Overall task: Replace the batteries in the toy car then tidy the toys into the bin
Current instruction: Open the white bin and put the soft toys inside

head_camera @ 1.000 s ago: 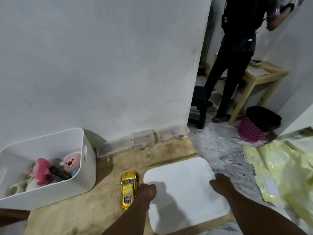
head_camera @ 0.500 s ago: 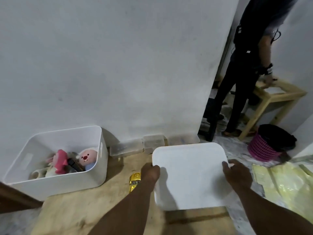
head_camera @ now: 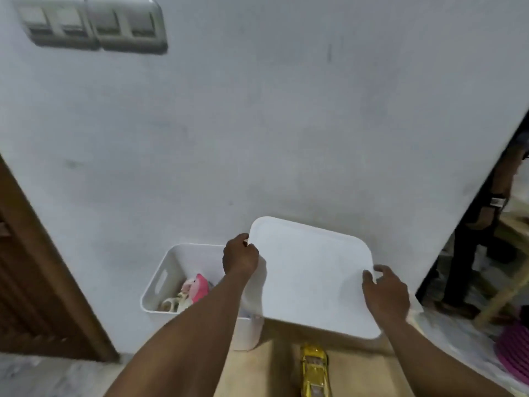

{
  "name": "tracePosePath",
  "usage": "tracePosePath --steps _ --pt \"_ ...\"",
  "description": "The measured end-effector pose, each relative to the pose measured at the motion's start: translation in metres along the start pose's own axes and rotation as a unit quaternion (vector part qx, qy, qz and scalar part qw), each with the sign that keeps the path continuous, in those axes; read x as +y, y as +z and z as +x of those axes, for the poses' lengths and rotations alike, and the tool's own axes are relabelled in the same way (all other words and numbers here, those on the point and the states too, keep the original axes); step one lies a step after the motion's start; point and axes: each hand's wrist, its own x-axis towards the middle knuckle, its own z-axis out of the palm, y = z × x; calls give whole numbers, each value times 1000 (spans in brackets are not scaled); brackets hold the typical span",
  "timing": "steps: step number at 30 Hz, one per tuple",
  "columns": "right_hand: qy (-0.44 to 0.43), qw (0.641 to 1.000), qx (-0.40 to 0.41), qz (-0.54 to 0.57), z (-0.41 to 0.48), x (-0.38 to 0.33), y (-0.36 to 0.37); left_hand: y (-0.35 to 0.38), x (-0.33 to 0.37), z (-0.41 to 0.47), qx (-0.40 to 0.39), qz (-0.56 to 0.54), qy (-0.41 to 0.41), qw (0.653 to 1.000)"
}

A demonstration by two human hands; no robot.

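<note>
Both hands hold a white square lid [head_camera: 312,276] up in the air, tilted, over the right part of the white bin [head_camera: 163,282]. My left hand [head_camera: 240,257] grips the lid's left edge and my right hand [head_camera: 385,293] grips its right edge. The bin stands on the floor against the wall and holds a pink plush toy [head_camera: 197,287] and a pale toy [head_camera: 174,303]. A gold toy car [head_camera: 314,371] lies on the wooden board [head_camera: 274,373] below the lid, apart from both hands.
A grey wall [head_camera: 257,124] fills the view, with switch plates [head_camera: 91,24] at the top left. A brown wooden door [head_camera: 34,282] is at left. At right another person [head_camera: 483,224] stands by a wooden table, with a pink basket [head_camera: 513,351] on the floor.
The lid was lifted off the wooden board and carried up and left toward the bin. My view swung left and up, so the bin now lies under my left forearm.
</note>
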Motion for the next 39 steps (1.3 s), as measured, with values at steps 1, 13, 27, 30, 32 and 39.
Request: tracePosePath --steps 1,13,27,30,32,39 --pt "-9 1000 -25 -3 -10 -19 13 -20 -9 9 13 -3 0 1000" --pt "-9 966 -237 -98 -86 -172 135 -159 -135 108 18 -23 -80 996" --pt "-9 950 -252 -183 -83 -177 165 -148 -170 130 -5 -23 -104 994" --pt "2 951 -251 -182 -84 -172 168 -146 -171 133 -8 0 -94 996" --pt "-9 950 -250 -186 -83 -170 169 -145 -172 137 -11 15 -99 995" --pt "-64 941 -256 -210 -73 -169 183 -133 -171 151 -78 183 -91 976"
